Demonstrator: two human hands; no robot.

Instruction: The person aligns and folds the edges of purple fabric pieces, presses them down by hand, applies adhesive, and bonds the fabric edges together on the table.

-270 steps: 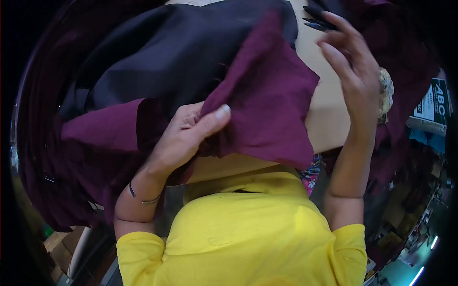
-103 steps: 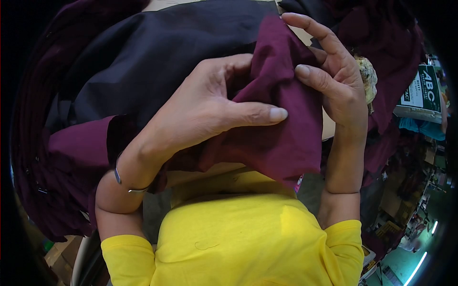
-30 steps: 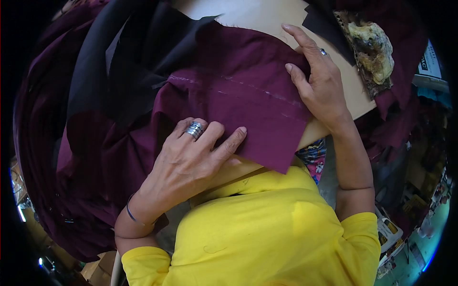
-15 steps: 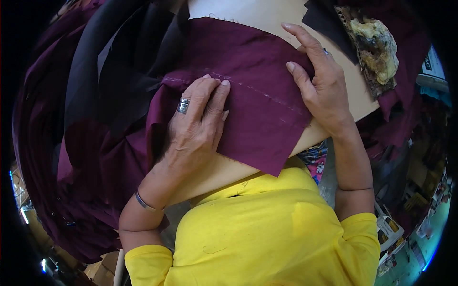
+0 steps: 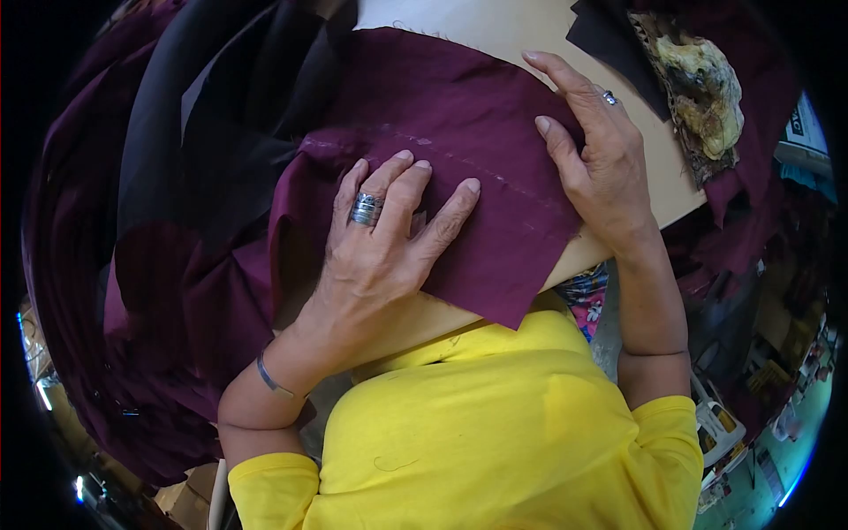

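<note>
A maroon piece of fabric (image 5: 477,132) lies over the tan tabletop, crossed by a pale chalk-like line. My left hand (image 5: 384,230) rests on its left part with fingers spread, the fingertips just below that line. At the fabric's right edge is my right hand (image 5: 605,159), its thumb and forefinger held apart in a curve and its other fingers mostly hidden; nothing shows in its grasp. Dark grey cloth (image 5: 230,124) lies folded against the fabric on the left.
A pile of maroon cloth (image 5: 71,291) hangs at the left. On the right of the tan table (image 5: 649,150) lie a black cloth piece (image 5: 614,53) and a worn, yellowish foam-like lump (image 5: 702,93) on a ragged backing. A white plastic chair (image 5: 717,424) stands at lower right.
My left hand has spread its fingers and thumb, which were held together on the chalk line, and shifted slightly down and right. My right hand has hardly moved.
</note>
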